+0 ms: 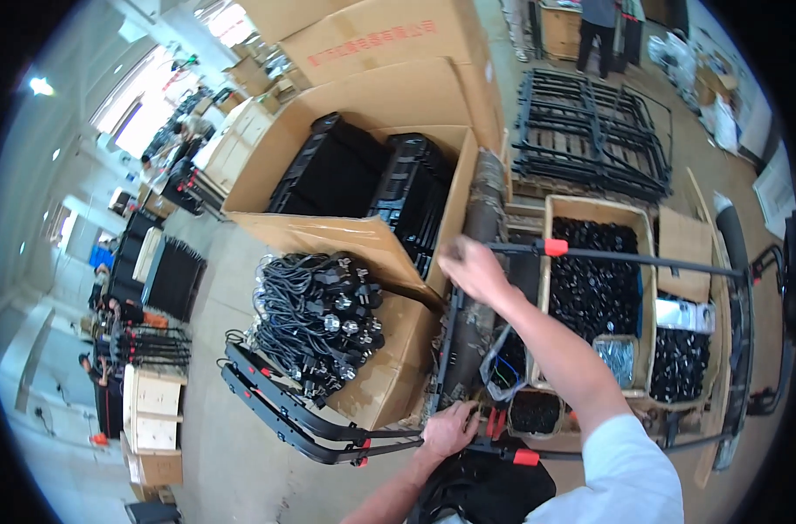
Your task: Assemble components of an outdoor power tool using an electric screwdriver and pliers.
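Observation:
My left hand [450,430] is wrapped around the ends of a black tubular handle frame [306,426], whose curved bars with red clips stretch to the left. Close to that hand, another black tube with a red clip [526,457] runs off to the right. My right hand [475,272] is further away, beside the end of a long black tube [651,260] with a red clip. Its fingers are blurred, so I cannot tell what they hold. A dark, worn roller-like pipe [481,327] lies between both hands.
A large cardboard box [328,231] holds black moulded parts. Bundled black power cords [315,319] lie on another carton [406,349]. At right, a wooden tray [551,214] contains small black parts. Black metal frames [590,131] are stacked behind. People stand in the far background.

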Available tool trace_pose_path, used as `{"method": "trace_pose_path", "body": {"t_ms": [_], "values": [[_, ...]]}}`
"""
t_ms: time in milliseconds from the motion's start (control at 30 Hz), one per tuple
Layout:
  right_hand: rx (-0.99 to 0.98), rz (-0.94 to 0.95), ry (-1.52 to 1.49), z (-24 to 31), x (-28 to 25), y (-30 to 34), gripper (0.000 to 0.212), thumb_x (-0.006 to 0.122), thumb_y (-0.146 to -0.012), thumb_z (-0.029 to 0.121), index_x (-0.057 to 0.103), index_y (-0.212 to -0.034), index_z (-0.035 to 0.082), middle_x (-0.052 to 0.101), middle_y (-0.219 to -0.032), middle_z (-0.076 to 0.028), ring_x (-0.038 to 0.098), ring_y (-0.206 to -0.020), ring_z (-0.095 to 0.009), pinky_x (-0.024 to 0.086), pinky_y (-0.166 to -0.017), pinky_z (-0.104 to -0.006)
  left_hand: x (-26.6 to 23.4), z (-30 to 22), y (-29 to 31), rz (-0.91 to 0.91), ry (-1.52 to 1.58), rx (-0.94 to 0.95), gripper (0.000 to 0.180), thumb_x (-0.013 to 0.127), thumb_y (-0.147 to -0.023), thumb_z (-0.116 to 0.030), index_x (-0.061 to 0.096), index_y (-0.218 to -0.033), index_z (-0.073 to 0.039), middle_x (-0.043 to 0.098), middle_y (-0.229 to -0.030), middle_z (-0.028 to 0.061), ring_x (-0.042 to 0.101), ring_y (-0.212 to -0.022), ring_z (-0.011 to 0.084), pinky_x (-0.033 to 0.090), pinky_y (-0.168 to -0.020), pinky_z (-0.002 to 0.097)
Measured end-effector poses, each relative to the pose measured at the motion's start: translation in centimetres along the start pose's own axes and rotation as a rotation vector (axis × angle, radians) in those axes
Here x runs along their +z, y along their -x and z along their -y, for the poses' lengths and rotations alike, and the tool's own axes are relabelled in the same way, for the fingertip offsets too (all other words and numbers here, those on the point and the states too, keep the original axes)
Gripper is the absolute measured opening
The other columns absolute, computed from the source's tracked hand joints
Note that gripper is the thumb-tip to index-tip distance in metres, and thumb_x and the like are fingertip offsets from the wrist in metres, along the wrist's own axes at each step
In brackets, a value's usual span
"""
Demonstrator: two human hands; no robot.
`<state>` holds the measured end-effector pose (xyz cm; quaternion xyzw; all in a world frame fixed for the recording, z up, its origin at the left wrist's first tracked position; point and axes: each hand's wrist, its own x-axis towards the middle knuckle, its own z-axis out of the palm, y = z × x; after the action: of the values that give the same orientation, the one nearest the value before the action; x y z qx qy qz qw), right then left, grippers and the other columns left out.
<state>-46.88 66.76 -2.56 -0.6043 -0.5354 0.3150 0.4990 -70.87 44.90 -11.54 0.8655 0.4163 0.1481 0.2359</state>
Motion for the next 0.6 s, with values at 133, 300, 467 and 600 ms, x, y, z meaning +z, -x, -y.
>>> {"method": "trace_pose_path", "body": {"t_ms": [133,300,467,600], "values": [[0.48,0.195,0.006,-1.2,9.3,-14.0,0.049,0.062,-0.1,0.04,0.073,-0.09,-0.007,0.073,-0.073,-0.017,0.071,-0.056,-0.027,0.059,-0.057,-0.0395,-0.2,-0.3,0.4,-0.027,0.003,-0.047,0.021,0.073,-0.094,-0.028,0.073,-0.107,-0.011,0.071,-0.087,0.0084,0.072,-0.073,0.0309,0.058,-0.064,0.0421],[0.477,0.044,0.23,-9.5,15.2,-20.9,0.062,0.077,-0.092,0.041,0.065,-0.121,-0.011,0.075,-0.114,-0.027,0.077,-0.095,-0.038,0.062,-0.088,-0.0436,0.3,-0.3,-0.3,-0.052,0.052,-0.007,0.025,0.073,-0.094,-0.031,0.075,-0.106,-0.009,0.073,-0.09,0.0106,0.073,-0.075,0.0306,0.06,-0.066,0.0392],[0.518,0.052,-0.114,-10.4,16.1,-22.7,0.03,0.088,-0.08,0.019,0.074,-0.085,-0.007,0.075,-0.086,-0.02,0.076,-0.078,-0.033,0.061,-0.072,-0.0443,-1.1,-0.3,-0.1,-0.059,0.06,-0.014,0.025,0.072,-0.095,-0.031,0.075,-0.105,-0.009,0.074,-0.091,0.0097,0.073,-0.075,0.03,0.06,-0.066,0.0389],[0.6,0.136,-0.276,-6.0,13.2,-20.4,0.022,0.073,-0.085,0.021,0.068,-0.077,0.001,0.062,-0.067,-0.012,0.06,-0.054,-0.023,0.045,-0.047,-0.0396,-1.5,0.7,0.9,-0.066,0.071,-0.03,0.022,0.072,-0.095,-0.031,0.075,-0.105,-0.011,0.071,-0.088,0.0084,0.072,-0.076,0.0288,0.059,-0.065,0.0391]]}}
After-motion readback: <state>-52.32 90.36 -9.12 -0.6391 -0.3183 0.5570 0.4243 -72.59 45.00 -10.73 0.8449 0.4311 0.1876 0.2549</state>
